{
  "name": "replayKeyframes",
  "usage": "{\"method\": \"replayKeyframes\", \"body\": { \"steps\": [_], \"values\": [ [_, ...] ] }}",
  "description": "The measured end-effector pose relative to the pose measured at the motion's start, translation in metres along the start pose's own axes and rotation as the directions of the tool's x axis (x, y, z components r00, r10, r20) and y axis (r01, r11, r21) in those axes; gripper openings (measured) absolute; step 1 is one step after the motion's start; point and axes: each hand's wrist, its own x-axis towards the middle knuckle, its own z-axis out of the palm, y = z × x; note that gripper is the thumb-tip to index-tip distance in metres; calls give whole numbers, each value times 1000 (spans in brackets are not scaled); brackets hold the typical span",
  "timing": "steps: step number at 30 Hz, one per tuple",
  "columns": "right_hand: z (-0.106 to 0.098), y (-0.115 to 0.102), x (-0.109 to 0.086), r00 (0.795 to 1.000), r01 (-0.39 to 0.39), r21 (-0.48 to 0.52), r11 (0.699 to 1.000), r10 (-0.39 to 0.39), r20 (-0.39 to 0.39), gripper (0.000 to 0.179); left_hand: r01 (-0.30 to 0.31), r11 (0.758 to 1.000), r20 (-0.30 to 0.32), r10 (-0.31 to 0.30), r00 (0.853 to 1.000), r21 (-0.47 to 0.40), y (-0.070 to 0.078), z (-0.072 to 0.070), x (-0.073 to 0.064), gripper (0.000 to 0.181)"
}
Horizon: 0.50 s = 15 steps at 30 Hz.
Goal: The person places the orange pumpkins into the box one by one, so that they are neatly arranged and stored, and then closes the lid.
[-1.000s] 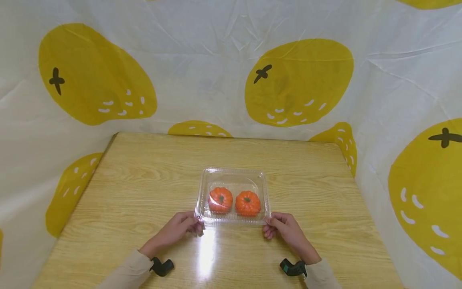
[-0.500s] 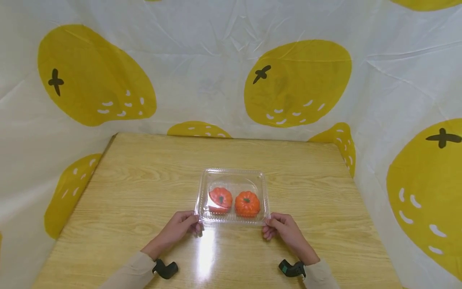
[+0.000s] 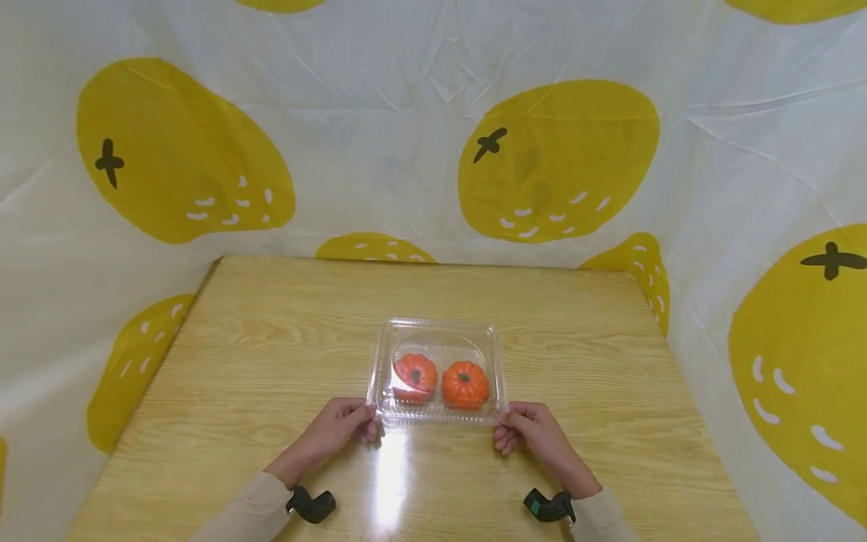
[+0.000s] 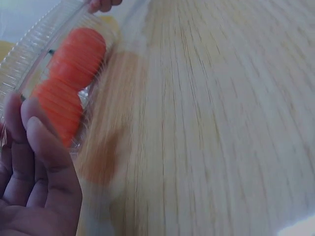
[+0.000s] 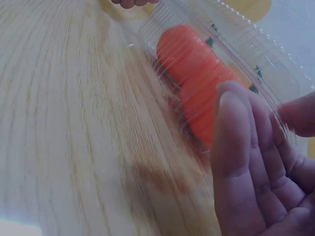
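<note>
A clear plastic clamshell box (image 3: 439, 336), its lid down, sits at the middle of the table. Inside it two orange toy pumpkins with green stems lie side by side, a left pumpkin (image 3: 415, 376) and a right pumpkin (image 3: 465, 385). My left hand (image 3: 344, 423) pinches the near left corner of the rim between thumb and fingers. At the near right corner my right hand (image 3: 532, 430) pinches the rim the same way. Both wrist views show the ribbed side wall (image 5: 162, 34) of the box, with the pumpkins behind it.
The wood-grain table (image 3: 576, 339) spreads around the box, with a bright light reflection in front of it. A white cloth (image 3: 379, 165) printed with yellow fruit hangs behind and along both sides. Each wrist carries a black device (image 3: 311, 504).
Both hands keep their pinch on the box's near corners, and the pumpkins stay in place inside. The head view has tilted up very slightly.
</note>
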Motion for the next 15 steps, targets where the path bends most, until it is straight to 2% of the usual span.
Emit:
{"method": "replayKeyframes", "body": {
  "steps": [10, 15],
  "values": [
    [-5, -4, 2, 999, -10, 91, 996, 6, 45, 34, 44, 997, 69, -40, 997, -58, -1, -7, 1, 37],
    [-10, -4, 1, 997, 10, 86, 996, -16, 73, 40, 57, 998, 72, -55, 996, -30, 1, -13, -2, 44]
  ]
}}
